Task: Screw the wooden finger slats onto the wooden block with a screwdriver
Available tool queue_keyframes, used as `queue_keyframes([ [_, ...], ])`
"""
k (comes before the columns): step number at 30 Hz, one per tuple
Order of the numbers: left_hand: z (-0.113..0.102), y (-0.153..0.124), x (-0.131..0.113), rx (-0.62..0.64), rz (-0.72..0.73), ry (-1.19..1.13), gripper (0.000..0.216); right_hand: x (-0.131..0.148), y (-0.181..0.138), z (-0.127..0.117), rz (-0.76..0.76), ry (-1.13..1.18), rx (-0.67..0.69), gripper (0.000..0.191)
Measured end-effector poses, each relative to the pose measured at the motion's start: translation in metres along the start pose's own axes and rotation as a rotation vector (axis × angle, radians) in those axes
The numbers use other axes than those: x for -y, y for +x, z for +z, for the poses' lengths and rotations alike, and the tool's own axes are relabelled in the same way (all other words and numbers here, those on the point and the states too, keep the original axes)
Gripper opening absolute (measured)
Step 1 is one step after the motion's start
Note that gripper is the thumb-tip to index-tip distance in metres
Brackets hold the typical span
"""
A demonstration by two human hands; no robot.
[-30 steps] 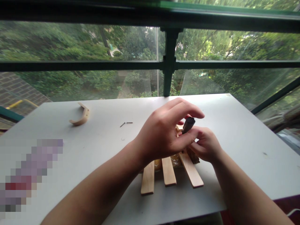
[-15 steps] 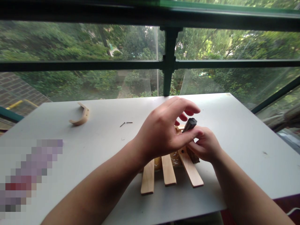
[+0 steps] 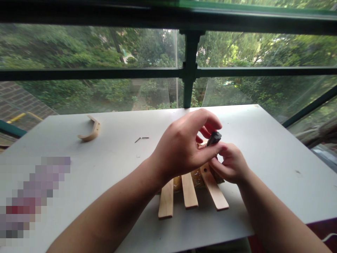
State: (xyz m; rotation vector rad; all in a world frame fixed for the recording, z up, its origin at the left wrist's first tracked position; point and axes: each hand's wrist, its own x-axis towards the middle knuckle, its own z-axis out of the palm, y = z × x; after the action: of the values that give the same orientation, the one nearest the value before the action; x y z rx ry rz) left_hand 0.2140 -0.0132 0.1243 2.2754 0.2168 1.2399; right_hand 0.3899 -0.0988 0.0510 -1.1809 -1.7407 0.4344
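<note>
A: Where do we have the black handle (image 3: 216, 137)?
B: Between the thumb and curled fingers of our left grip (image 3: 181, 146), just above the thumb of our right grip (image 3: 232, 163).
A: Are we clasping it?
B: We have the left fingers bent loosely around it, but we cannot tell whether they press on it. We have the right thumb and finger drawn close together (what sits between them is hidden from us).
A: How does it look?
B: Short, dark and blunt-ended, leaning to our right; our hands hide its lower end.
A: And our counts?
B: One handle; three pale, flat wooden slats (image 3: 190, 195) below our hands, the rightmost with one dark spot; two thin screws (image 3: 145, 138) and one curved wooden piece (image 3: 95, 133) farther left on our desk (image 3: 116, 153).
</note>
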Motion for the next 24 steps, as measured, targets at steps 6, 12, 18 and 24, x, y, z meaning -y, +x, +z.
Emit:
queue_keyframes([
  [6,-0.0004,0.0004,0.0000,0.009,0.027,-0.004,0.025,0.0007,0.0001,-0.0004,-0.003,-0.058,-0.014,0.017],
  [12,-0.0008,0.0005,-0.0010,0.014,0.030,0.013,0.023,-0.0004,-0.0001,-0.0013,0.007,-0.120,-0.031,0.015],
  [18,-0.0004,0.0006,-0.0022,0.022,0.022,0.013,0.021,-0.0014,-0.0001,-0.0010,0.044,-0.131,-0.025,0.016],
  [24,-0.0004,0.0002,-0.0041,0.035,0.008,0.001,0.022,-0.0023,-0.0003,-0.0007,0.085,-0.145,-0.014,0.014],
])
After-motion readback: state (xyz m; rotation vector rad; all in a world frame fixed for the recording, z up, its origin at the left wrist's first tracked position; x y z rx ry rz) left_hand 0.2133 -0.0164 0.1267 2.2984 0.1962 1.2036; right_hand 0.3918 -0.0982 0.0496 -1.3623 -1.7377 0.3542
